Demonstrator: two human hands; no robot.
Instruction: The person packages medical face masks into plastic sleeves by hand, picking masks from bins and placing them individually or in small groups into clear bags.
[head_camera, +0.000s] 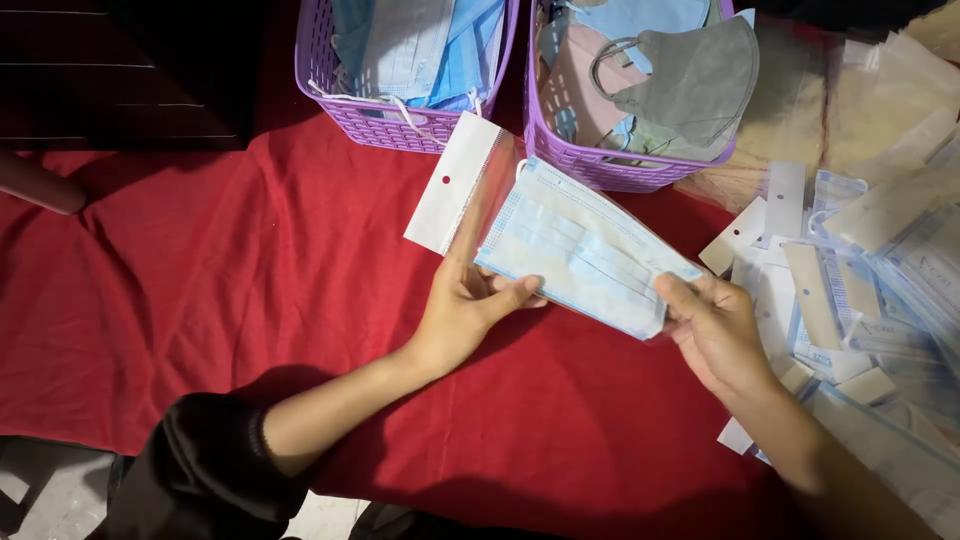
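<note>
A light blue pleated face mask (585, 245) lies inside a clear plastic sleeve with a white header card (455, 180), held above the red cloth (220, 290). My left hand (465, 305) grips the sleeve near its header end, thumb under the mask's lower edge. At the mask's right corner, my right hand (712, 325) pinches it with the fingertips. The sleeve tilts from upper left to lower right.
Two purple baskets stand at the back: the left one (400, 125) holds blue pleated masks, the right one (590, 160) holds grey, pink and blue shaped masks. A heap of packed masks and empty sleeves (860, 280) covers the right side.
</note>
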